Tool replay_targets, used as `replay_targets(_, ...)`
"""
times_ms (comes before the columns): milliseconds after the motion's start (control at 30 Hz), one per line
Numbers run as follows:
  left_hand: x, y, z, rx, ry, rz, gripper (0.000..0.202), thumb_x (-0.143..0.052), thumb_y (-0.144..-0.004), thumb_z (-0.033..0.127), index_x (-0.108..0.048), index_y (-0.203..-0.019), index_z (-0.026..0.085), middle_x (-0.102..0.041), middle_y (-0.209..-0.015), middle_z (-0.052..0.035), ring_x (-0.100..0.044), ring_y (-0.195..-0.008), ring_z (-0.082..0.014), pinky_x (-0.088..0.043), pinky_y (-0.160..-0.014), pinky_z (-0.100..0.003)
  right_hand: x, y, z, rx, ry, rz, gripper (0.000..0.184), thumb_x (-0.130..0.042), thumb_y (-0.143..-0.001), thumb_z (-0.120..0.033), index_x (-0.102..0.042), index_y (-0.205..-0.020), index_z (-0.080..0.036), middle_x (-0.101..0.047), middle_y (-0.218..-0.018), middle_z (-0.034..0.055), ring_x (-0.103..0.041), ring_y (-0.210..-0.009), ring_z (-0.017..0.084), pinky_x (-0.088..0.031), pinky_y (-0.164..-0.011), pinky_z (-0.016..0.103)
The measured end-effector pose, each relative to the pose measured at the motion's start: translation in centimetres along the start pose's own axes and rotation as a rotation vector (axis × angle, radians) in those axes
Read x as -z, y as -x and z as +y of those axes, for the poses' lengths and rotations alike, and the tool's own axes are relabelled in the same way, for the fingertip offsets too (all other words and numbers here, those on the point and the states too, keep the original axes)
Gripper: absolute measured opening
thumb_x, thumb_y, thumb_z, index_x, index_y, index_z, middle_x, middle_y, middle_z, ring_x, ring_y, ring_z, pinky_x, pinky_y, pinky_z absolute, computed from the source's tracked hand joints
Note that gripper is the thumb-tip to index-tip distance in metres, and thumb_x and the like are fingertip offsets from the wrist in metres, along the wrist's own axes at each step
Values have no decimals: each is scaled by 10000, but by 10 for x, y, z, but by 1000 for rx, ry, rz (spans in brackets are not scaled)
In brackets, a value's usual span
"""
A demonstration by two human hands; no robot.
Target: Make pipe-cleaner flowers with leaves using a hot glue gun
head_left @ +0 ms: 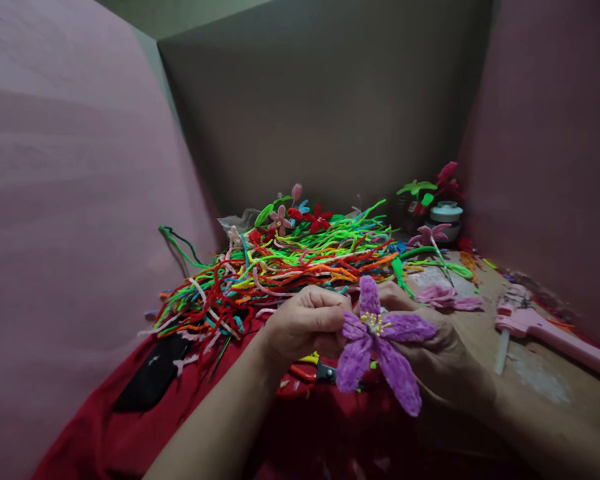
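Note:
A purple pipe-cleaner flower (399, 380) with long fuzzy petals and yellow stamens at its centre faces me, held up between both hands. My left hand (307, 323) pinches one of its left petals between thumb and fingers. Behind the right-hand petals, my right hand (443, 357) is closed around the flower from the back; its fingertips are mostly hidden. Below the flower lie pliers (325, 373) with red and yellow handles, partly covered by it.
A large heap of coloured pipe cleaners (300, 257) spreads behind my hands, with finished flowers on top. A black phone (153, 373) lies at left on red cloth. To the right are a pink glue gun (545, 327), pink petals (447, 298) and a lidded jar (446, 217).

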State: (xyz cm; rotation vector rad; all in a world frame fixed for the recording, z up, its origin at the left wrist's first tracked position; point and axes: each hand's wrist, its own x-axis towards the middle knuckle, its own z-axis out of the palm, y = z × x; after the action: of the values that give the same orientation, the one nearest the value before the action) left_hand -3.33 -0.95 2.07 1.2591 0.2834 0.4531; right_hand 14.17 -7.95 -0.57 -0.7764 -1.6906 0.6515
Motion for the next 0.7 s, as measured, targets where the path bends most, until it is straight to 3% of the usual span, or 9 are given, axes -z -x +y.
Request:
replay_targets(200,7,-6,-13,18,127,-100,392,-737,-621,435,-549,-519,106,-362,-376,53,-226,-276,-3,-193,-302,-145,-4,5,2,-38,-64,-15,109,-577,-826,-221,-646,-761,-275,-580,-899,21,-503,-901,204,-390,-882,417)
replay_targets(367,5,-9,-16,-23,172,-62,428,-748,-602,458,-517,-518,108,-375,-371,60,-200,-250,7,-145,-263,-130,-3,5,5,-24,-44,-13,117,-588,-818,-199,-657,-754,-268,-579,-908,26,-505,-923,207,-405,-870,401)
replay_targets(567,5,-8,-18,-35,200,-39,421,-696,-672,465,-516,-538,108,-341,-324,69,-202,-233,-4,-187,-265,-131,-2,2,2,10,-27,21,87,-586,-819,-224,-660,-780,-250,-577,-889,32,-512,-919,210,-406,-872,386)
replay_targets(700,2,-10,-20,-16,181,62,418,-715,-654,455,-512,-548,105,-334,-346,76,-171,-250,8,-120,-265,-132,-2,3,4,-34,-38,-13,129,-580,-825,-234,-662,-727,-254,-577,-907,30,-504,-918,209,-413,-877,398)
